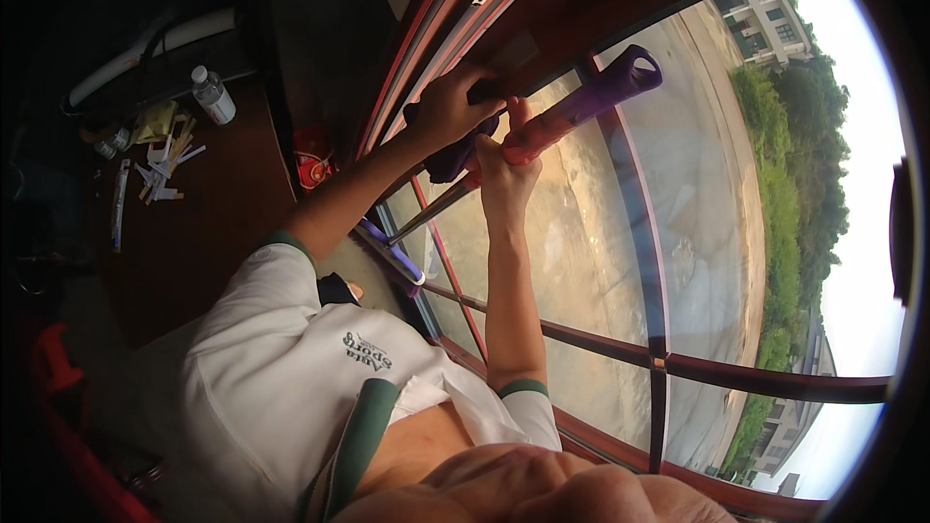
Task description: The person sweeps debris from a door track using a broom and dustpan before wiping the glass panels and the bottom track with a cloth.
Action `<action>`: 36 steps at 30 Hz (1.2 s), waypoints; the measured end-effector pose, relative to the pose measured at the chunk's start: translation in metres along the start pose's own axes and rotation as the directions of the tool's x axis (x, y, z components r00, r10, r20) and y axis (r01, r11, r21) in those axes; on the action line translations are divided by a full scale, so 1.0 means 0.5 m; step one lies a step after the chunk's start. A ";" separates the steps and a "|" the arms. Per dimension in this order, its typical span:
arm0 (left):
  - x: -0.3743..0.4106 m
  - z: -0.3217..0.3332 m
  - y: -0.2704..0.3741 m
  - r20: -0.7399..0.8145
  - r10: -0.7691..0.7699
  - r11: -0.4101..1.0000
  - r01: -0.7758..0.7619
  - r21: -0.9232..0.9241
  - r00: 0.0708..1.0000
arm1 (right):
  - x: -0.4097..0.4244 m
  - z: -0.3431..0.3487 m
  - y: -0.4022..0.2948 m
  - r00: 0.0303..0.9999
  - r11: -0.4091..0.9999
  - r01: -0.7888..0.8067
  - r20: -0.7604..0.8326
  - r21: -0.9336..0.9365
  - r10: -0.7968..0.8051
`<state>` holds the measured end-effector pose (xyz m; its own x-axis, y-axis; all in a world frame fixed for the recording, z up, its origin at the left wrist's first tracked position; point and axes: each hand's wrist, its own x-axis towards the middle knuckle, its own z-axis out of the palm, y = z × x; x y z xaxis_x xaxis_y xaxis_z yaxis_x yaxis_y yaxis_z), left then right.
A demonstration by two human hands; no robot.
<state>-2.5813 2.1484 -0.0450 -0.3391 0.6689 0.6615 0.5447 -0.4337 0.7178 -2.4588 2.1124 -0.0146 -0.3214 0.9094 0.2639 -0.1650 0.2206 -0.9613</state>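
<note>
My right hand (507,178) is closed around the shaft of a broom just below its purple and red grip (577,105), which ends in a hanging hole. The metal pole (436,209) slants down to a purple broom head (392,250) with bristles, low beside the window frame. Close above the pole, my left hand (454,107) holds a bunched dark cloth (456,158). That cloth hangs beneath the palm, and part of it is hidden by the fingers. Whether it touches the pole cannot be told.
Dark red window bars (657,290) and glass rise close on the right, with a sliding frame (443,36) beyond my left hand. At left, a brown table (218,232) bears a bottle (213,94) and several paper strips (163,178). A red bag (312,160) is beside it.
</note>
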 end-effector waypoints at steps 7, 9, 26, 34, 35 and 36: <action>0.061 -0.035 -0.054 0.011 -0.024 1.000 0.024 0.001 1.000 | 0.063 0.057 0.005 1.000 1.000 -0.018 0.004 -0.017 0.018; 0.069 -0.044 -0.057 0.009 -0.020 1.000 0.020 0.008 1.000 | 0.077 0.066 0.015 1.000 1.000 -0.016 0.011 -0.025 0.016; 0.045 -0.047 -0.095 -0.066 0.134 0.991 -0.132 0.035 0.989 | 0.074 0.068 0.033 0.993 0.991 -0.109 0.046 -0.076 0.113; 0.038 -0.052 -0.184 0.033 0.357 0.893 -0.351 0.282 0.934 | 0.123 0.096 0.014 1.000 1.000 -0.019 -0.016 0.009 0.019; 0.073 -0.048 -0.204 -0.001 0.262 0.925 -0.251 0.286 0.965 | 0.164 0.097 0.022 0.997 0.996 0.072 0.009 -0.056 -0.071; 0.053 -0.047 -0.200 0.127 0.142 0.910 -0.180 0.374 0.982 | 0.156 0.078 0.060 1.000 0.998 0.001 -0.008 -0.063 -0.002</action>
<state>-2.6629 2.1951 -0.0943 -0.1580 0.6722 0.7233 0.8437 -0.2888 0.4526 -2.5252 2.1765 -0.0198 -0.3136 0.9119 0.2648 -0.1059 0.2436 -0.9641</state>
